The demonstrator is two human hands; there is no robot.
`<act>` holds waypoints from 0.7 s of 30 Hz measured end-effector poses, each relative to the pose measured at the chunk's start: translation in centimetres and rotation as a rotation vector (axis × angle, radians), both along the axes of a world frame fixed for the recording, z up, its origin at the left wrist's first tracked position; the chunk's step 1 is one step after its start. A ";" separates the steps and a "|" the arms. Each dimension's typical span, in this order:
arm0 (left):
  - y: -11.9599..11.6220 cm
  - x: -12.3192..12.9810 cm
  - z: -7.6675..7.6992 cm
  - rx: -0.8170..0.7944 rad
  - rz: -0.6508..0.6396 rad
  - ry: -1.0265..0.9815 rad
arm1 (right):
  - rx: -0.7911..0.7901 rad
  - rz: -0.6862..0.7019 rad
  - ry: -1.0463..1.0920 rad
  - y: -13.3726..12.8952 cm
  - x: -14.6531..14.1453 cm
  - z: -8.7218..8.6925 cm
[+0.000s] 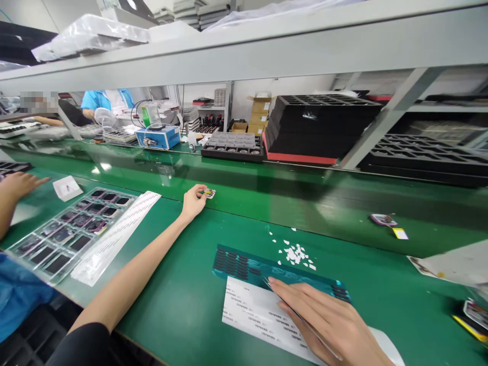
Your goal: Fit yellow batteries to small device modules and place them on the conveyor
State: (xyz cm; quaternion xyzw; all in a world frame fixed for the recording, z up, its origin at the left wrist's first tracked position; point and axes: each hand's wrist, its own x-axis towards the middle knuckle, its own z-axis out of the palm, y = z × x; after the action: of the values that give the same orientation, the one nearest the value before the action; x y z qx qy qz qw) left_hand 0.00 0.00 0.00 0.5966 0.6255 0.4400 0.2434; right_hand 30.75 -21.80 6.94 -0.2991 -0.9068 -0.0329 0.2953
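Stretched out to the back of the green bench, my left hand (193,203) has its fingers closed on a small electronic part (210,193) with a pale rim and some yellow on it. My right hand (320,312) grips slim metal tweezers (305,325). Their tips are over a teal strip (263,267) that carries rows of small black pieces. Partly beneath this hand lies a white backing sheet (244,304) with printed black marks. Small white scraps (295,254) are scattered just behind the teal strip.
A clear tray (57,277) of dark square parts and a long printed strip (114,236) lie to the left. A co-worker's hand (19,185) reaches in there. One more small device (383,219) sits back right. Black trays (320,127) are stacked beneath the shelf.
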 end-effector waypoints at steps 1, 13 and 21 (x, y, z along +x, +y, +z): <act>-0.1 0.0 0.0 -0.002 0.006 -0.001 | 0.000 0.001 -0.002 0.0 0.1 0.0; -0.5 -0.2 0.8 0.019 0.154 0.021 | -0.019 0.017 0.015 0.4 0.0 -0.1; -1.6 0.9 2.6 0.057 0.181 0.018 | 0.006 -0.040 0.042 -0.3 -0.3 1.0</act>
State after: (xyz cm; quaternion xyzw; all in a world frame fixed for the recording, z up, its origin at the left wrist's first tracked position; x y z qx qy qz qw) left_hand 0.86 -1.65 2.59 0.5482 0.6661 0.4726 0.1799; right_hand 30.42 -22.13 7.91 -0.3170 -0.8942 -0.0351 0.3142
